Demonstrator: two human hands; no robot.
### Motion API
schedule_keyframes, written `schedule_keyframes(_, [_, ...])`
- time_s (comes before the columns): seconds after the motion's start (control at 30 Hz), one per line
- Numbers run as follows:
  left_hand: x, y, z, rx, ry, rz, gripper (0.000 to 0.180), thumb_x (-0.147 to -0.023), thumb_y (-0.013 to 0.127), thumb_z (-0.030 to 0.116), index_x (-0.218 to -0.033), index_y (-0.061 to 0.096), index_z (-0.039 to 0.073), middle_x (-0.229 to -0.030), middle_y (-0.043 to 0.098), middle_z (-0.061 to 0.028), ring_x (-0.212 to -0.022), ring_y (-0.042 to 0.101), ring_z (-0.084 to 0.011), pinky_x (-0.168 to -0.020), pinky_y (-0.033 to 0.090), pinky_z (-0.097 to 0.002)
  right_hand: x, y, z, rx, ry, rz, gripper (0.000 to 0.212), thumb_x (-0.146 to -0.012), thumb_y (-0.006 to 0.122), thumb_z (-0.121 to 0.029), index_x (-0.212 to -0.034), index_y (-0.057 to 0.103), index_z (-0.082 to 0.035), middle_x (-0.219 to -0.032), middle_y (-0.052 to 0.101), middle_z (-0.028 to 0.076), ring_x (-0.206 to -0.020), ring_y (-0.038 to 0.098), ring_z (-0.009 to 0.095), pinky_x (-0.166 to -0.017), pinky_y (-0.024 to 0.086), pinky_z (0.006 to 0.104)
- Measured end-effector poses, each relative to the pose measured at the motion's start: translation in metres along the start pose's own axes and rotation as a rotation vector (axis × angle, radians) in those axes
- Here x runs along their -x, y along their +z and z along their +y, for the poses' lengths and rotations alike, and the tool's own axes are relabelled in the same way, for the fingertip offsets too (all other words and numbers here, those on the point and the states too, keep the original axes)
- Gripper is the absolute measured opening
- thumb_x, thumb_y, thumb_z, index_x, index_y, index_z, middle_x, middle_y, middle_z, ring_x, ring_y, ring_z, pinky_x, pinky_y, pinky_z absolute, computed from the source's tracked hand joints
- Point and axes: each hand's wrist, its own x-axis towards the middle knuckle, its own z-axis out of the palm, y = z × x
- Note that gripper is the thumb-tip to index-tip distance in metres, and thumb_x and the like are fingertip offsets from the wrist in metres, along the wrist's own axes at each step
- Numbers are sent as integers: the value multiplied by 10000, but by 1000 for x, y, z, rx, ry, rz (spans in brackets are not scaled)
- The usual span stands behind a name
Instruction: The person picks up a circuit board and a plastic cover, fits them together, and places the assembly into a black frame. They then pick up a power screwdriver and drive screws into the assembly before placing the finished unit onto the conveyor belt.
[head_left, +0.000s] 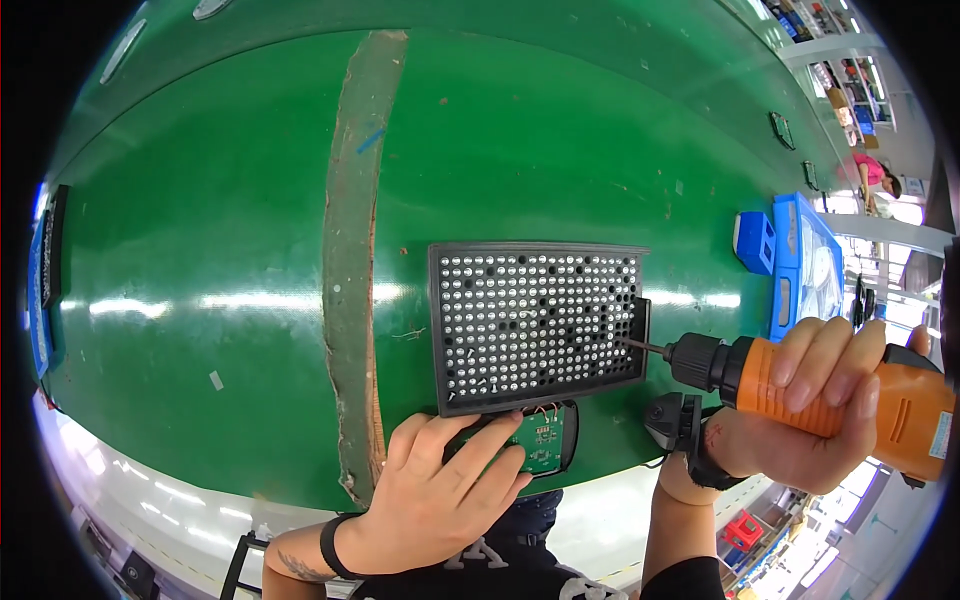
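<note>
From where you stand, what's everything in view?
Table: one, green, across the view
Tray: one, black, centre
Strip: one, greyish, left of tray
Round heads: many, silver, in tray
Circuit board: one, green, in black housing
Bins: two or more, blue, table's right side
Boxy item: one, red, lower right
Co-worker: one, pink top, far right
Power driver: one, orange, held at right
Left hand: one, bare, on housing
Right hand: one, bare, around driver

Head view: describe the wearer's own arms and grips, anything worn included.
Both the left grip and right grip are ungloved. A slim, plain black band circles the left wrist, with dark tattoo-like markings on the forearm. The right wrist carries a wide black strap with a bulky, black camera-like device, and small red markings. A black sleeve shows on the right arm.
</note>
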Motion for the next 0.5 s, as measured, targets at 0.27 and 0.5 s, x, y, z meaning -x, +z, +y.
schedule_keyframes(0.27, [0, -1, 0, -15, 6, -12, 257, -690, 690, 208, -892, 602, 77, -1132, 559, -60, -1034, 467, -244, -773, 386, -366, 0, -5, 0, 7, 68, -11, 302, -845, 377, -92, -1116, 372, 41, -655, 362, 28, -498, 382, 94, -500, 372, 248])
schedule_keyframes(0.5, [0, 0, -1, -18, 10, -6, 252, -691, 686, 206, -891, 602, 77, -1131, 563, -61, -1033, 471, -243, -775, 386, -364, -1, 1, -8, 65, 168, 85, 113, -833, 406, -120, -743, 382, -57, -605, 357, 28, -501, 378, 104, -518, 356, 245])
